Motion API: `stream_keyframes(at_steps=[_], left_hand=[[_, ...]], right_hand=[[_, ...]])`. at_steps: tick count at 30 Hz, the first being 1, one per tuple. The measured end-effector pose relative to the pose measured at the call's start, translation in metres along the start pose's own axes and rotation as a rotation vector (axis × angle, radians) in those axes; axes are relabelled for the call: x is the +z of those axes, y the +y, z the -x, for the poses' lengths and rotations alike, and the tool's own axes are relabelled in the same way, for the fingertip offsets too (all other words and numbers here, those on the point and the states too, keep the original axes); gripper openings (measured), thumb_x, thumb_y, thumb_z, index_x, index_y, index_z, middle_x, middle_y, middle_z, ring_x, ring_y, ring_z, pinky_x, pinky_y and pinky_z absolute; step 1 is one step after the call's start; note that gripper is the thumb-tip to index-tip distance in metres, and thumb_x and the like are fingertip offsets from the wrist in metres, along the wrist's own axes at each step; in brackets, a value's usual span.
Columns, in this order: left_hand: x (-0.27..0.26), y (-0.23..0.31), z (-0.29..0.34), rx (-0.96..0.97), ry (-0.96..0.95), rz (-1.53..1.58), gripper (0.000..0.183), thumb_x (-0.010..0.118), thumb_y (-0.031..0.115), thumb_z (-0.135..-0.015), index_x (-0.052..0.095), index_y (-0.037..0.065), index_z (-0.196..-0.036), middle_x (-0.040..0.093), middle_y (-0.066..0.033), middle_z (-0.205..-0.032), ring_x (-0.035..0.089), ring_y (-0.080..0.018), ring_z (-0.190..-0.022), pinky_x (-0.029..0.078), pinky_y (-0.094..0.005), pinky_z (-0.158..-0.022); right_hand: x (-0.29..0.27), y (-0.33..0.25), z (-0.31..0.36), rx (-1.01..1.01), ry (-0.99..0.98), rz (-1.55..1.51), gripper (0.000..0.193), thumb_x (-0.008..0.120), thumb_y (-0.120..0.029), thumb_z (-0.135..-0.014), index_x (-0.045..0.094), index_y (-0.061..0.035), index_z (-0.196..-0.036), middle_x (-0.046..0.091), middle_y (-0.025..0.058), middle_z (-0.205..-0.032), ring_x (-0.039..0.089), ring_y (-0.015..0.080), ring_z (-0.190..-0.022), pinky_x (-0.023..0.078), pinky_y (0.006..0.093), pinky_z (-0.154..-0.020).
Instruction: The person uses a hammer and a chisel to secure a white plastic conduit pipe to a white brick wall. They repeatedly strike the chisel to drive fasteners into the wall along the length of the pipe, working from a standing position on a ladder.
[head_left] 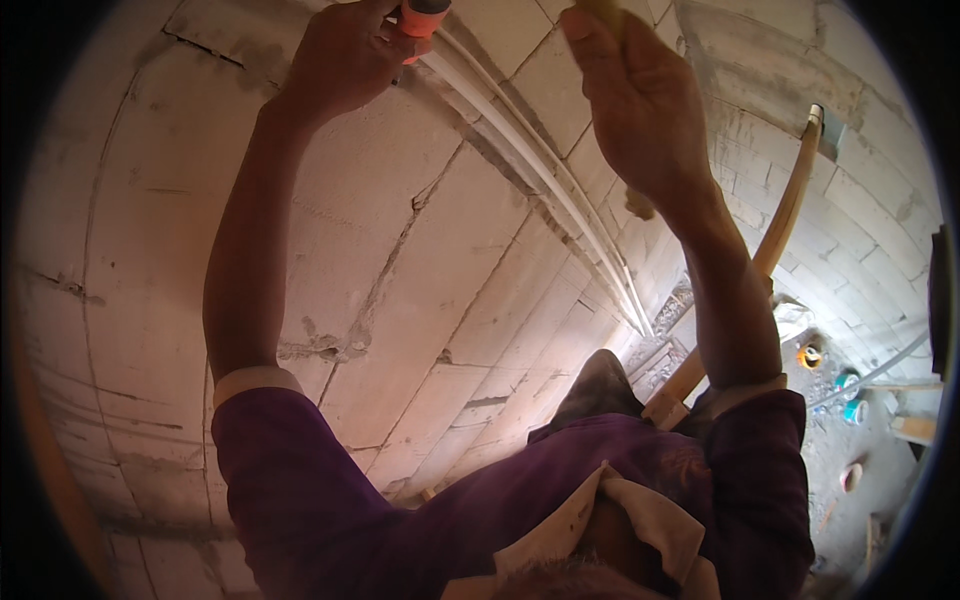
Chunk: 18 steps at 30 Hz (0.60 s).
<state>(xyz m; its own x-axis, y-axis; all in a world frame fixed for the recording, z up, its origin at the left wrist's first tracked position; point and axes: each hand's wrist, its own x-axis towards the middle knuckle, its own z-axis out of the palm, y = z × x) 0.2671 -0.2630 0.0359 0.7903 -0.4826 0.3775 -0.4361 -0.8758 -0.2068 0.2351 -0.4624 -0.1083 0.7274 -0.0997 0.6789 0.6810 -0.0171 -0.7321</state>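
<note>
My left hand [350, 55] is raised near the block wall and closed around an orange-red piece [424, 18] with a dark, round end. The picture's top edge cuts it off, so its kind cannot be made out. My right hand [645, 105] is lifted to the right of it, fingers wrapped round a tan handle [638, 204] whose butt end sticks out below the fist. What sits at the handle's other end is out of view. Between my hands, pale conduits [545, 165] run along a groove cut in the wall.
A long wooden pole [790, 205] slants past my right arm, near a pipe stub in the far wall [860, 190]. Rubble [660, 355] lies along the wall's foot. An orange roll [809, 356], teal-and-white cans [855, 411] and a pale ring-shaped item [851, 477] lie on the floor.
</note>
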Motion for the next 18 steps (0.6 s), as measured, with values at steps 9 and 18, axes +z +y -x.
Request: stream_keyframes(at_steps=[9,18], left_hand=[[0.028,-0.046,0.050,0.144,0.366,0.327,0.035,0.069,-0.001,-0.089,0.059,0.005,-0.122,0.069,-0.0100,-0.115,0.068,-0.0207,-0.108,0.056,-0.0360,-0.097],[0.028,-0.035,0.030,0.039,0.180,0.429,0.035,0.067,-0.002,-0.090,0.059,0.004,-0.123,0.070,-0.0089,-0.113,0.068,-0.0204,-0.111,0.056,-0.0350,-0.098]], right_hand=[[-0.015,0.015,0.017,0.167,-0.119,0.101,0.038,0.054,-0.033,-0.102,0.059,0.0016,-0.089,0.057,0.0103,-0.058,0.056,0.0226,-0.047,0.043,0.0393,-0.045],[-0.032,0.019,0.042,0.288,0.008,0.060,0.043,0.053,-0.039,-0.103,0.057,-0.0014,-0.084,0.048,0.0040,-0.057,0.045,0.0116,-0.051,0.036,0.0341,-0.048]])
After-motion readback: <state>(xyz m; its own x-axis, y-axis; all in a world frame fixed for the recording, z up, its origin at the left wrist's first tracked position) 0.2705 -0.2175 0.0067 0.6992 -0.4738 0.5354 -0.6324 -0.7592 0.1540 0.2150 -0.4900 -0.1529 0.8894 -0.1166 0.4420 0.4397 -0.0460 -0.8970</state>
